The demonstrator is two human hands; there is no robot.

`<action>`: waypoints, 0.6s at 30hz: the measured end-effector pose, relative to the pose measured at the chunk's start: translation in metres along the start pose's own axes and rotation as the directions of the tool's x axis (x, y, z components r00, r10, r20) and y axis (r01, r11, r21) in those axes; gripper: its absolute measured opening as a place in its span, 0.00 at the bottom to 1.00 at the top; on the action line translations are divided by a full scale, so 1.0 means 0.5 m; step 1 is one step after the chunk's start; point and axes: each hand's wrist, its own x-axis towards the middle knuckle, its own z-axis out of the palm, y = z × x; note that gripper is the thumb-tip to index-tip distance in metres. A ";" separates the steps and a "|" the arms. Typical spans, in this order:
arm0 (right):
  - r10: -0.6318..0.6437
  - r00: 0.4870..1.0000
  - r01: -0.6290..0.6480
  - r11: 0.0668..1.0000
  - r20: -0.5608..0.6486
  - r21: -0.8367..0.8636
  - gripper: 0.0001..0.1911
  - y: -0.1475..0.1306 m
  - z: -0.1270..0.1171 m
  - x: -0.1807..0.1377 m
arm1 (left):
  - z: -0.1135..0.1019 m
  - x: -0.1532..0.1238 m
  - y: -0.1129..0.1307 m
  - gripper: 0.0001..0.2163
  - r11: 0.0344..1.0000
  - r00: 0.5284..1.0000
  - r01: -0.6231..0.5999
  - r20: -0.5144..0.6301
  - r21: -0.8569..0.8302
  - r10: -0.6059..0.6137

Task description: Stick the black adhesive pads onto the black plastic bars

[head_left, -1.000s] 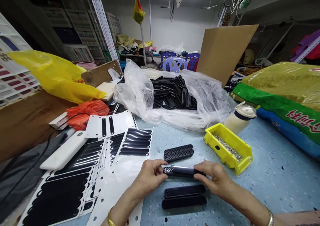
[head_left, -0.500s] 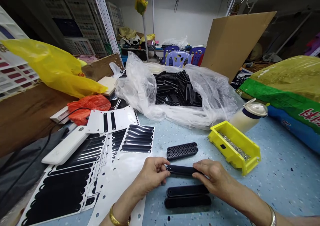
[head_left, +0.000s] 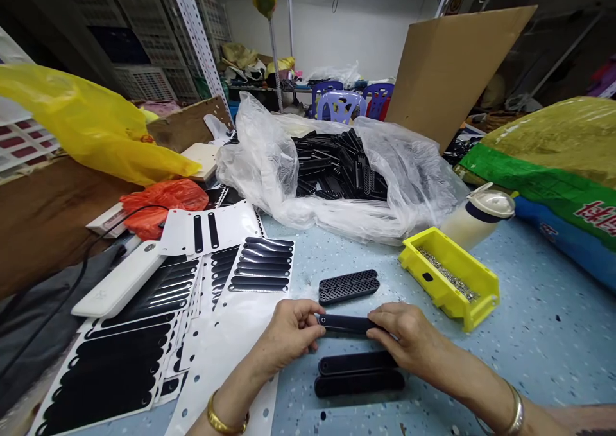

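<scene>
A narrow black strip-shaped piece (head_left: 345, 323) with rounded ends lies crosswise between my two hands. My left hand (head_left: 296, 327) pinches its left end, where a small ring-like hole shows. Its right end is gripped by the fingers and thumb of my right hand (head_left: 402, 333). Just beyond it rest two black pieces with a mesh-like pattern (head_left: 349, 287), side by side. Nearer to me are two smooth black pieces (head_left: 359, 383), partly under my right hand. Left of my hands, a white sheet (head_left: 262, 266) carries several black adhesive strips.
A yellow bin (head_left: 450, 282) of small metal parts stands at right, beside a cream bottle (head_left: 476, 214). Behind, a clear plastic bag (head_left: 332, 214) holds many black pieces. Stacked strip sheets (head_left: 110, 372) and a long white object (head_left: 118, 282) lie at left.
The view has shifted slightly. Both hands keep hold of the black piece in nearly the same place; its top face now shows a little differently at the left end.
</scene>
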 end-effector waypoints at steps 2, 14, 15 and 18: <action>-0.004 1.000 0.005 1.000 0.005 -0.004 0.08 0.001 0.001 0.000 | 0.000 0.000 -0.001 0.11 1.000 1.000 0.000 -0.001 0.000 0.000; -0.015 0.999 0.015 1.000 -0.030 -0.021 0.08 0.013 0.015 -0.004 | -0.011 0.003 0.011 0.12 0.996 0.998 0.031 0.055 -0.087 -0.026; -0.014 1.000 0.013 1.000 -0.024 -0.027 0.08 0.013 0.015 -0.004 | -0.011 0.003 0.012 0.12 0.996 0.998 0.036 0.053 -0.082 -0.032; -0.016 1.000 0.016 0.999 -0.013 -0.034 0.08 0.010 0.012 -0.002 | -0.010 0.004 0.014 0.11 0.996 0.998 0.048 0.046 -0.073 -0.044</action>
